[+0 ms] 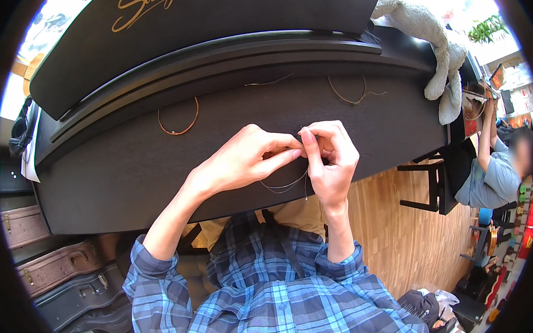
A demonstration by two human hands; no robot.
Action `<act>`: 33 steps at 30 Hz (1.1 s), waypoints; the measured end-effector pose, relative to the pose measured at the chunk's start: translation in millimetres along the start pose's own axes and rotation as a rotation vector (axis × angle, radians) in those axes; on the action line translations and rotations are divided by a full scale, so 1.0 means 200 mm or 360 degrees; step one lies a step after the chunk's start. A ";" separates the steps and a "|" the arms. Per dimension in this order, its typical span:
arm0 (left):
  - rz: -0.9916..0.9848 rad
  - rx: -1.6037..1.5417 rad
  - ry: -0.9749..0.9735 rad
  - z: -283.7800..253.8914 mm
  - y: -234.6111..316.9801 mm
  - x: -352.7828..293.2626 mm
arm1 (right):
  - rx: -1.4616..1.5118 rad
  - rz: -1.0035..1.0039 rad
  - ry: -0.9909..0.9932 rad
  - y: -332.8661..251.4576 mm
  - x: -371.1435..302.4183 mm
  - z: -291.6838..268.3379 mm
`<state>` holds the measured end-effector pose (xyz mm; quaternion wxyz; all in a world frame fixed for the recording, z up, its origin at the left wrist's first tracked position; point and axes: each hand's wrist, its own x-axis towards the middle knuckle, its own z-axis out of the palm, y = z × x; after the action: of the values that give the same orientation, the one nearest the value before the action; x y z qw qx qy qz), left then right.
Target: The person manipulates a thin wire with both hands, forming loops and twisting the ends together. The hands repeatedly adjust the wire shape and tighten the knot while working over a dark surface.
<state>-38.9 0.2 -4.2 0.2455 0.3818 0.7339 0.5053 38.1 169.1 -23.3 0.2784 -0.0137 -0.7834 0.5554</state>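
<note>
Both my hands meet over a dark flat lid [120, 171], thumbs and fingertips pinched close together. Between them is a thin, loosely curled guitar string [279, 188], whose loop hangs below the fingers with a small end dangling. My left hand [237, 159] reaches in from the left, pinching at the string. Just beside it, my right hand [334, 158] has thumb and forefinger pressed together on it; the exact grip point is hidden by the fingers. A copper-coloured curled string [176, 134] lies beyond my left hand. Another curled string [352, 102] rests beyond my right hand.
A short string piece [269, 83] lies by the ledge of the upright dark panel [226, 21]. A pale plush toy [448, 72] drapes over the right end. Instrument cases [59, 267] are stacked at left. Another person [496, 176] sits at right, near a black chair [434, 187].
</note>
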 end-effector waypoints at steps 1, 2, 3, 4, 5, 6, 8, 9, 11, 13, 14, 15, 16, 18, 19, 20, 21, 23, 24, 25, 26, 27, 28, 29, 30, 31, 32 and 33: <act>0.0046 -0.0044 0.0034 0.01 0.00 0.00 | 0.0093 0.0043 0.0000 0.00 0.00 0.00; 0.0093 -0.0088 0.0069 0.01 0.01 0.01 | 0.0187 0.0085 0.0000 0.00 0.00 0.00; 0.0035 -0.0090 0.0062 0.01 0.02 0.01 | 0.0300 0.0224 -0.0001 -0.01 0.00 -0.01; 0.0048 -0.0091 0.0037 0.00 0.02 0.01 | 0.0413 0.0363 -0.0001 -0.01 -0.01 -0.03; -0.0043 -0.0051 -0.0028 -0.01 0.03 0.00 | 0.0527 0.0501 -0.0003 -0.02 -0.01 -0.05; -0.0133 -0.0010 -0.0093 -0.02 0.04 -0.01 | 0.0558 0.0467 -0.0028 -0.02 0.00 -0.06; -0.0110 0.0017 -0.0102 -0.03 0.05 0.00 | 0.0643 0.0446 -0.0001 -0.01 0.01 -0.07; -0.0065 0.0020 -0.0095 -0.03 0.06 0.00 | 0.0682 0.0450 0.0022 -0.01 0.02 -0.08; -0.0002 -0.0021 -0.0067 -0.02 0.06 0.01 | 0.0746 0.0445 0.0082 0.00 0.02 -0.08; 0.0037 -0.0135 -0.0039 -0.02 0.06 0.00 | 0.0824 0.0473 0.0146 0.01 0.03 -0.08; 0.0027 -0.0222 -0.0030 -0.02 0.06 0.00 | 0.0868 0.0477 0.0180 0.01 0.03 -0.08; 0.0017 -0.0310 -0.0021 -0.02 0.07 -0.01 | 0.0889 0.0476 0.0175 0.01 0.03 -0.08; -0.0032 -0.0385 -0.0032 -0.03 0.07 -0.01 | 0.0911 0.0482 0.0179 0.02 0.03 -0.09; -0.0116 -0.0535 -0.0053 -0.05 0.08 -0.02 | 0.0991 0.0487 0.0195 0.02 0.03 -0.09; -0.0165 -0.0593 -0.0059 -0.06 0.08 -0.02 | 0.1049 0.0485 0.0208 0.03 0.03 -0.10; -0.0200 -0.0653 -0.0060 -0.07 0.08 -0.02 | 0.1109 0.0495 0.0222 0.03 0.03 -0.10; -0.0236 -0.0714 -0.0061 -0.07 0.08 -0.02 | 0.1179 0.0468 0.0244 0.04 0.03 -0.11; -0.0182 -0.0790 -0.0031 -0.07 0.07 -0.02 | 0.1334 0.0447 0.0303 0.06 0.03 -0.12; -0.0159 -0.0856 -0.0036 -0.08 0.06 -0.02 | 0.1402 0.0405 0.0314 0.07 0.03 -0.13; -0.0128 -0.0922 -0.0039 -0.08 0.05 -0.02 | 0.1406 0.0407 0.0325 0.07 0.04 -0.13; -0.0092 -0.0918 -0.0004 -0.07 0.05 -0.02 | 0.1424 0.0405 0.0341 0.08 0.04 -0.13; -0.0107 -0.0937 -0.0001 -0.07 0.04 -0.02 | 0.1459 0.0396 0.0358 0.08 0.04 -0.13; -0.0121 -0.0957 0.0002 -0.07 0.03 -0.02 | 0.1384 0.0381 0.0313 0.08 0.04 -0.13; -0.0136 -0.0974 0.0005 -0.07 0.03 -0.02 | 0.1326 0.0360 0.0268 0.08 0.03 -0.13; -0.0153 -0.0954 0.0009 -0.07 0.03 -0.02 | 0.1268 0.0339 0.0222 0.07 0.03 -0.12; -0.0169 -0.0932 0.0011 -0.07 0.03 -0.02 | 0.1183 0.0334 0.0191 0.07 0.03 -0.12; -0.0185 -0.0914 0.0015 -0.07 0.03 -0.02 | 0.1098 0.0330 0.0160 0.06 0.02 -0.10; -0.0193 -0.0902 0.0015 -0.07 0.03 -0.02 | 0.1000 0.0353 0.0127 0.05 0.02 -0.10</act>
<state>-44.6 -9.3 7.3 0.3686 0.2511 0.5861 0.6765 40.6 191.2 -26.4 0.2375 -0.0342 -0.5560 0.7958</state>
